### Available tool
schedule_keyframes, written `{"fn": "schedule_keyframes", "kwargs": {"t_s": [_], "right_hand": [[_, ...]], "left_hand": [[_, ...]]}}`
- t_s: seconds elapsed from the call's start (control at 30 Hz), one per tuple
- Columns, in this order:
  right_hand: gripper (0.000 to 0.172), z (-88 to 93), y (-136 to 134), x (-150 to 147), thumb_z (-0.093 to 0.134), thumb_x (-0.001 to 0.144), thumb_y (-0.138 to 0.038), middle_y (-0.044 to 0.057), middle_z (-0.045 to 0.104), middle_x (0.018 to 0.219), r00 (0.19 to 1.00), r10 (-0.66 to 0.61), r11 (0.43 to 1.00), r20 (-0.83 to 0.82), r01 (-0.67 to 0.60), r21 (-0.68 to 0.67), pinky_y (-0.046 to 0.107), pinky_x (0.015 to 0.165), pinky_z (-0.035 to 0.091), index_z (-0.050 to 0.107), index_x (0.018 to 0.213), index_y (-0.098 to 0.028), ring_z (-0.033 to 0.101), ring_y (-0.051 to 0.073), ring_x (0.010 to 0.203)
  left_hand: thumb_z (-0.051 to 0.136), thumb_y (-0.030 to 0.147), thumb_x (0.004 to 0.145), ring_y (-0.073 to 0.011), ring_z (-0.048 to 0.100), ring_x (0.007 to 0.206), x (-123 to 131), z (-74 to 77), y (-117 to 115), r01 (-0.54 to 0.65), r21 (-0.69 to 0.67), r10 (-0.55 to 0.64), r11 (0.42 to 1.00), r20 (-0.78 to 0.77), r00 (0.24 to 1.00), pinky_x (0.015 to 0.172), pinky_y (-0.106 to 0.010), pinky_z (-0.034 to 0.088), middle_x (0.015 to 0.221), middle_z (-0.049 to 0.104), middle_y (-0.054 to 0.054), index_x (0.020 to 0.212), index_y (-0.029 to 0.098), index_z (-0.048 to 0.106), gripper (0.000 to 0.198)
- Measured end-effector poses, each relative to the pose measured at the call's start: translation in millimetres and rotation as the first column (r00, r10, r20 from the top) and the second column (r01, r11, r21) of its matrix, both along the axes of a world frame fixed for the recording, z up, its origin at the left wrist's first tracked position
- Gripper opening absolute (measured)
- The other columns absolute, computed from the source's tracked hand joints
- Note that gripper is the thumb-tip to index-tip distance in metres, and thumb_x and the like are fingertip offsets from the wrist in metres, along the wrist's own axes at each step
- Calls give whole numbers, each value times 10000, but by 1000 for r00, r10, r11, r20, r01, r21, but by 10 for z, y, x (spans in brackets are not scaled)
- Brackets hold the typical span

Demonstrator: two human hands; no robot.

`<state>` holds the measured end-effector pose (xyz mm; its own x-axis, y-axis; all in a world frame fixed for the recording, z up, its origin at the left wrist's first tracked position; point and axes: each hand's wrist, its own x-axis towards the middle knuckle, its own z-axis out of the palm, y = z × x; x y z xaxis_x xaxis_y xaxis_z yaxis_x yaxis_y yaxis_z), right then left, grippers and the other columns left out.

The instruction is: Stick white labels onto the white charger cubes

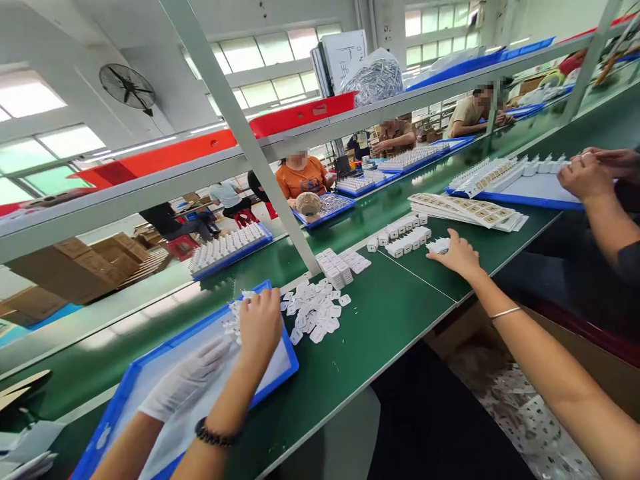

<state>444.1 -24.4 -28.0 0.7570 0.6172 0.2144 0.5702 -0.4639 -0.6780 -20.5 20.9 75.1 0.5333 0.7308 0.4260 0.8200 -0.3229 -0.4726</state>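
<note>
My left hand [260, 323], bare and with a dark bead bracelet, is closed around a group of small white pronged plugs [233, 321] at the far end of a blue-rimmed tray [294, 360]. A white-gloved hand [187, 377] of a co-worker rests over that tray, left of my wrist. On the right, my right hand [457, 255], with a thin bangle, grips another cluster of white pronged plugs [439, 246] on the green table. Rows of white plug blocks [410, 241] stand just left of it. Between my hands lie loose white plates [320, 313] and stacked white plates [336, 268].
Flat cards with tan squares [465, 210] lie beyond my right hand. A co-worker's hands [590, 175] work over another tray [525, 195] at right. A slanted metal post [280, 193] and shelf stand ahead. Filled trays [230, 252] rest across the table.
</note>
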Motion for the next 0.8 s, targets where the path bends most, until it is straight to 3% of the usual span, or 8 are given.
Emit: {"fn": "schedule_keyframes", "kwargs": {"t_s": [0.13,0.23,0.33,0.43,0.57,0.67,0.8], "right_hand": [[466,36,-6,-111,660,937,-417,124,597,1353,1000,-5,999,-19,4,-46,543,1041,461,584,1324,-170,580,294,1231],[507,213,-80,-389,728,868,-362,162,612,1334,996,85,996,-28,-85,-8,518,1020,481,580,1295,-132,599,313,1216],[607,364,-162,-916,779,741,-341,203,638,1304,944,328,944,-22,-327,53,453,987,497,563,1264,-123,628,346,1177],[601,460,-167,-1614,767,712,-404,105,708,1153,765,642,766,-49,-638,86,351,850,544,543,1225,-184,696,252,956],[492,595,-52,-2387,716,682,-281,71,716,1038,513,853,521,-99,-848,95,337,757,531,522,1128,-208,680,241,890],[579,702,54,-2677,725,642,-229,88,695,1060,399,908,411,-128,-907,92,365,776,520,501,1175,-199,658,258,903],[911,809,272,-2703,771,665,-299,107,645,1203,222,956,243,-194,-966,91,374,833,521,352,1470,-216,644,257,995]], "left_hand": [[493,92,887,-271,690,852,469,-455,-139,316,26,-317,948,86,944,790,-391,507,926,742,-124,994,140,693,232],[528,169,922,-235,702,969,655,-736,-222,488,106,-498,867,137,856,879,-358,534,1031,760,-105,1080,163,693,229],[553,332,953,-262,639,1233,691,-864,-300,583,195,-612,789,162,774,1073,-401,483,1276,703,-137,1322,158,603,412],[572,356,950,-309,537,1392,667,-895,-356,632,278,-688,724,224,690,1184,-477,397,1418,620,-172,1452,142,492,552],[516,249,941,-323,557,1383,574,-893,-309,632,112,-581,767,539,610,1172,-517,432,1430,616,-183,1460,145,486,530],[480,152,884,-294,613,1319,431,-877,-204,595,22,-443,803,689,573,1101,-450,519,1403,633,-197,1431,116,518,550],[548,158,858,-283,640,1279,260,-833,-108,557,-24,-313,830,807,501,1080,-425,538,1352,673,-174,1315,149,626,464]]}}
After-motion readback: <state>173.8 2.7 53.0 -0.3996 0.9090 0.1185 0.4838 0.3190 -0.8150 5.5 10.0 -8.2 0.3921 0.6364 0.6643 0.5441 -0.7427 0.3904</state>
